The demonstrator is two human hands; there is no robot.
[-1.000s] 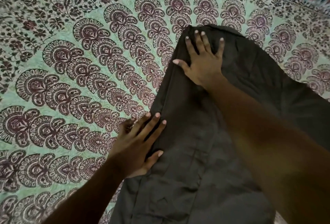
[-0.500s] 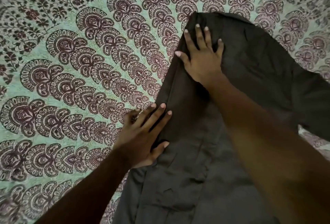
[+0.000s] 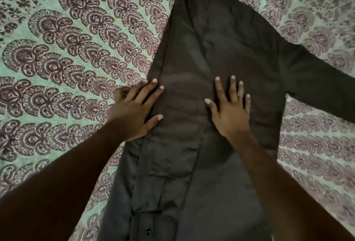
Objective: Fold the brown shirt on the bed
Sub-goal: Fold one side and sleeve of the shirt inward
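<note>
A: Shown from the head view: brown shirt (image 3: 221,52), laid lengthwise on the bed (image 3: 57,52), spread over the printed bedspread (image 3: 80,35) from the bed's near edge up toward its far side. Left long edge already folded inward as a straight crease; one sleeve (image 3: 318,85) left extended toward the bed's right edge.

B: State of the hands?

A: Left hand (image 3: 134,112) laid flat with fingers spread wide, gripping nothing; palm partly on the bedspread, fingertips (image 3: 153,82) pressed onto the shirt's folded left edge. Right hand (image 3: 230,112) likewise flat and wide open, pressed palm-down on the middle of the shirt, well inside its outline. Both hands level with each other, apart, with a band of cloth between them.

B: Any labels, brands or legible writing?

A: Nothing readable made out on the shirt. Only detail noted: a dark button (image 3: 148,232) on the placket (image 3: 146,202) near the bottom of the frame. Bedspread marked solely by repeating maroon fan and floral motifs on a pale green ground, without lettering.

B: Surface of the cloth?

A: Lightly creased below the left hand, smoother under and beyond the right hand.
</note>
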